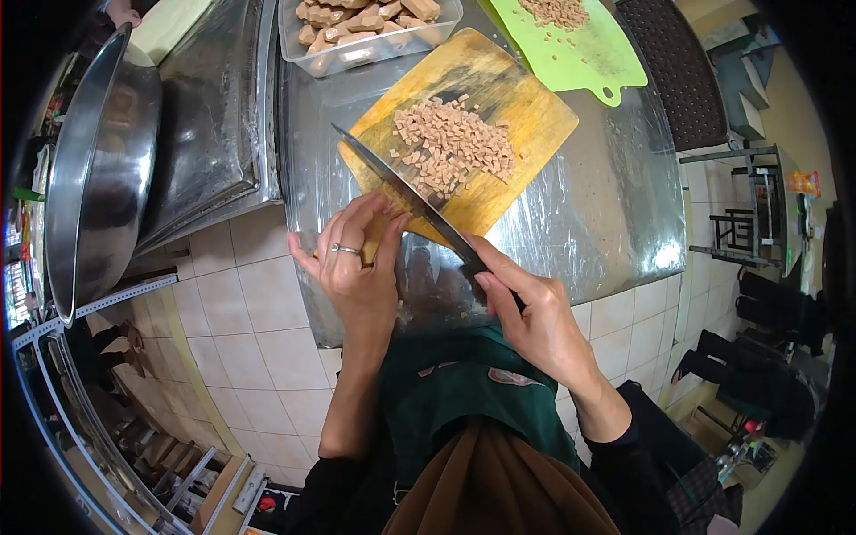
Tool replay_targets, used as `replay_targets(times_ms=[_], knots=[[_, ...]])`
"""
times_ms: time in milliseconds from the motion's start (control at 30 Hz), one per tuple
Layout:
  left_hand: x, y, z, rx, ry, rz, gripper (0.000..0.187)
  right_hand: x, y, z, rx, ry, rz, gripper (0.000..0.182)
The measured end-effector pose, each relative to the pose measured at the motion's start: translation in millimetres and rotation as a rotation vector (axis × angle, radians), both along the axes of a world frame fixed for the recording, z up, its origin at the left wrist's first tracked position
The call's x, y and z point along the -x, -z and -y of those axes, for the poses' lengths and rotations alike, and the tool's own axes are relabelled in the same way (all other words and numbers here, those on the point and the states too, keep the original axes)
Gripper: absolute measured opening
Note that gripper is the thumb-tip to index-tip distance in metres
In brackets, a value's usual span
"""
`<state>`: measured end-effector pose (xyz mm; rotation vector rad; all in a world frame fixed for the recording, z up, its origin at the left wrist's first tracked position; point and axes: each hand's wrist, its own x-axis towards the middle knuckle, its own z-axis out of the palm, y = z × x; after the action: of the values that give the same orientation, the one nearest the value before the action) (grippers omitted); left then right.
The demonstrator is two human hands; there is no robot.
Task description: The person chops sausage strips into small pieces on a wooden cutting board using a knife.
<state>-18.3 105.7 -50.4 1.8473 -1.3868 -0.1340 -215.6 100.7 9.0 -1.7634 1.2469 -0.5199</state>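
Observation:
My right hand (535, 308) grips the black handle of a long kitchen knife (406, 189), whose blade slants up to the left across a wooden cutting board (548, 111). My left hand (355, 254), with a ring on one finger, is curled at the board's near left edge, close beside the blade. Its fingertips press on a piece of sausage (393, 209), mostly hidden by the fingers and the knife. Beyond the blade lies a heap of small diced sausage (455, 141), spread over the middle of the board.
A clear plastic container (374, 45) of sausage chunks stands at the back left. A green cutting board (580, 67) with more diced bits lies at the back right. The metal table (615, 187) is wrapped in plastic film. A large steel bowl (107, 178) stands at left.

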Motion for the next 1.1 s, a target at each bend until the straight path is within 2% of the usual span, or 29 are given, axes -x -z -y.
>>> replay_targets(times_ms=[200, 900, 1000, 1100], knots=[[-8.8, 3.6, -6.3, -0.044, 0.017, 0.044, 0.032, -0.1, -3.1, -8.2, 0.086, -0.026, -0.025, 0.056], [-4.3, 7.4, 0.6, -0.081, -0.013, 0.084, 0.019, -14.5, 8.8, -3.6, 0.127, -0.1, -0.279, 0.06], [-3.9, 8.6, 1.2, -0.071, -0.012, 0.097, 0.019, -24.6, 11.0, 13.3, 0.174, -0.119, -0.26, 0.058], [-3.6, 7.9, 0.8, -0.077, -0.016, 0.058, 0.019, -27.4, 11.8, 28.7, 0.184, -0.077, -0.119, 0.053]])
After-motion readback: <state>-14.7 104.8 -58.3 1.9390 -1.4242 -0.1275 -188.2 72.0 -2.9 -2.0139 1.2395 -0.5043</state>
